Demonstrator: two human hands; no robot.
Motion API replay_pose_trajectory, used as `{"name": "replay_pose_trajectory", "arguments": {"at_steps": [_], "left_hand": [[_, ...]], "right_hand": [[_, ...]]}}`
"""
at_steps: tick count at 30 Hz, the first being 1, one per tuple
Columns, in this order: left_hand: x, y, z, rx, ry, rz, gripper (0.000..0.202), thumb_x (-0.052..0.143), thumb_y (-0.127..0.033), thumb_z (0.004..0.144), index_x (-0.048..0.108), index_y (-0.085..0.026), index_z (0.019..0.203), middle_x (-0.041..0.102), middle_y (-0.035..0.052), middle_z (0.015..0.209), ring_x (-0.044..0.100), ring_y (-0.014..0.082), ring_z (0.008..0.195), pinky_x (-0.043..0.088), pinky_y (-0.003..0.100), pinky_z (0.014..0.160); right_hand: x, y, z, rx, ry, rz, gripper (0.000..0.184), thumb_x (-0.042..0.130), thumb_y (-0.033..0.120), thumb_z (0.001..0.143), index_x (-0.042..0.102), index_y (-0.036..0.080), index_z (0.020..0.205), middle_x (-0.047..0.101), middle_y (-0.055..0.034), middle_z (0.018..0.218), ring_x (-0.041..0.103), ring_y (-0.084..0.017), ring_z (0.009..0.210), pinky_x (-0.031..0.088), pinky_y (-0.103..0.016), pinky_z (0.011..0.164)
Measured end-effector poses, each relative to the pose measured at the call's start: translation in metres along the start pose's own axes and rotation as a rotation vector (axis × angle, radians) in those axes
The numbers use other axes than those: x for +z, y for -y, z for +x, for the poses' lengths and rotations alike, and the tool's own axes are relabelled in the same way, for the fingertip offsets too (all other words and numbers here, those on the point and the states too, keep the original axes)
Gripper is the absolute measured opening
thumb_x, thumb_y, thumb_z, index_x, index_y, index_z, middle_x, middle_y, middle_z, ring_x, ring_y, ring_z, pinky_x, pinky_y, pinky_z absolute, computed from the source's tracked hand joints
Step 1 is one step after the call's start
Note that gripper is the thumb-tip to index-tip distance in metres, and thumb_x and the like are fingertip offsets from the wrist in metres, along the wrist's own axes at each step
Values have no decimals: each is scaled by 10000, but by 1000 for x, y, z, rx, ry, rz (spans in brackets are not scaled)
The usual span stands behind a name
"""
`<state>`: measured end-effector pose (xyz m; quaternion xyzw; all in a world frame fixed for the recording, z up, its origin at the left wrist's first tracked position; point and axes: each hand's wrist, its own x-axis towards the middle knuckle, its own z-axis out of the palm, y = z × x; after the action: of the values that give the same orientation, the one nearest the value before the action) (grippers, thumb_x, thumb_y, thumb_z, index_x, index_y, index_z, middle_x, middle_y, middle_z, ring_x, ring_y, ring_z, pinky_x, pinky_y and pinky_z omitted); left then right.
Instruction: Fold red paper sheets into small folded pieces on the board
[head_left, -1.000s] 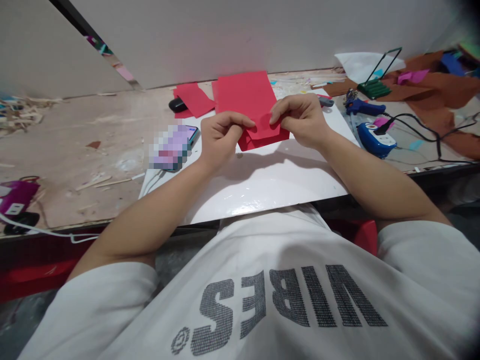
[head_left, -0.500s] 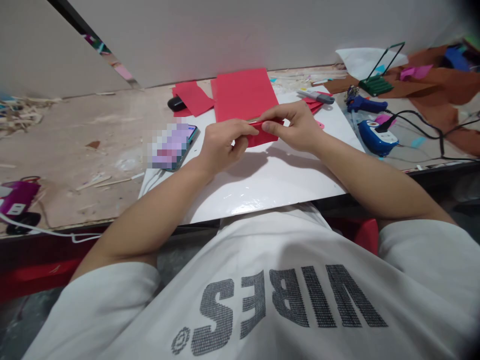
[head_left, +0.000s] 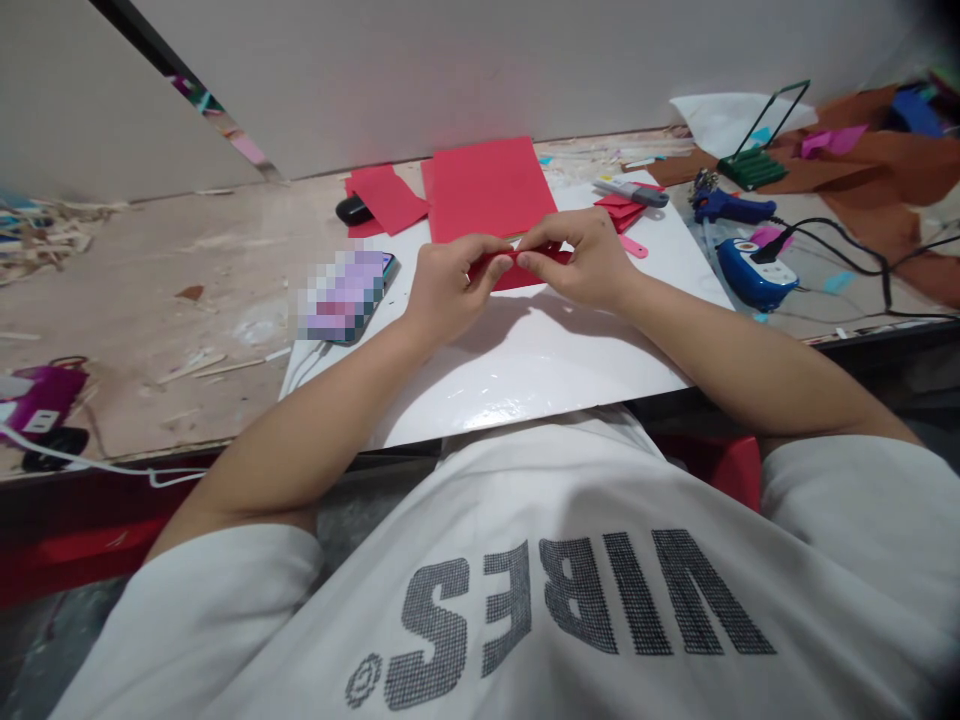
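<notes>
A small piece of red paper [head_left: 523, 275] is pinched between both hands over the white board [head_left: 480, 370]. My left hand [head_left: 457, 285] grips its left part between thumb and fingers. On the other side my right hand [head_left: 585, 258] pinches it with thumb and index finger, so the fingertips of both hands nearly meet along its upper edge. Fingers cover much of the paper, and its fold cannot be made out fully. Just behind the hands lies a large red sheet [head_left: 491, 185] on the board.
Smaller red pieces [head_left: 390, 198] and a phone [head_left: 346, 295] lie to the left. At the right are a grey-handled cutter [head_left: 637, 192], a blue glue gun [head_left: 735, 208] and a blue power socket [head_left: 757, 275] with black cable. A purple device [head_left: 49, 400] sits far left.
My left thumb has come up against the red paper, and the left fingers have closed on its edge. My right fingertips have shifted slightly left, closer to the left ones.
</notes>
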<state>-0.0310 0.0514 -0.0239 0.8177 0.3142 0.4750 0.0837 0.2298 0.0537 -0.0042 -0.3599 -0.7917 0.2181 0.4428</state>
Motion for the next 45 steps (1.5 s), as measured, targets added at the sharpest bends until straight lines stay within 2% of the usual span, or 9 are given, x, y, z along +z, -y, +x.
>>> {"name": "replay_pose_trajectory", "arguments": {"at_steps": [3,7,13,20,28,33,37,40,45], "left_hand": [[-4,-2,0,24,-15,48,621,642,-785,1271,952,-254,1184,928,76,928,790,208,726,595,397,717],[-5,4,-1,-40,-24,48,601,657,-824,1242,945,-298,1197,885,68,884,772,241,744,582,414,751],[-2,8,0,-62,-37,45,553,732,-773,1209,939,-267,1119,862,57,862,722,225,715,593,388,717],[-3,16,0,-145,-82,-73,538,795,-787,1190,901,-265,1118,783,48,859,810,274,885,687,438,905],[1,10,1,-96,-88,-50,551,811,-800,1166,902,-263,1079,837,39,846,758,218,744,629,393,754],[9,-4,0,12,-39,-37,492,740,-723,1229,930,-290,1092,867,39,848,696,197,664,556,404,662],[5,-2,2,-46,-12,-14,479,766,-716,1223,915,-279,1093,846,46,858,765,234,738,640,427,782],[0,5,6,-117,-23,-14,489,798,-731,1205,878,-263,1089,824,61,896,834,278,900,702,456,924],[-4,12,11,-124,-34,-15,544,780,-806,1182,832,-275,1075,818,76,950,843,307,1009,725,488,989]], "right_hand": [[-1,-8,1,-57,44,-27,326,894,586,1111,891,263,1067,920,-73,993,836,-291,940,737,-487,958],[-4,-15,4,-47,83,-31,358,813,590,1204,871,249,1111,885,-54,977,813,-270,944,715,-477,958],[-5,-7,6,18,63,-57,230,888,452,1133,848,257,1017,899,-74,969,785,-288,909,705,-517,951],[-14,-2,8,-10,36,-194,289,891,570,1117,827,292,1072,911,-109,1046,854,-387,1069,733,-618,1079],[-18,-9,5,-138,91,-267,310,791,606,1168,817,299,1138,902,-93,1070,858,-369,1106,707,-557,1054],[-8,-5,1,-179,103,-306,173,743,429,1142,840,290,1107,907,-79,1048,853,-342,1035,669,-549,1021],[-10,-4,4,-199,63,-347,174,762,418,1130,823,278,1046,901,-84,1007,853,-344,996,675,-551,995],[-19,-8,10,-168,82,-334,254,795,523,1164,821,287,1076,912,-94,1037,860,-358,1065,710,-594,1102],[-31,-18,18,-116,83,-304,341,858,644,1126,794,330,1007,916,-105,1009,879,-390,1107,696,-665,1247]]}}
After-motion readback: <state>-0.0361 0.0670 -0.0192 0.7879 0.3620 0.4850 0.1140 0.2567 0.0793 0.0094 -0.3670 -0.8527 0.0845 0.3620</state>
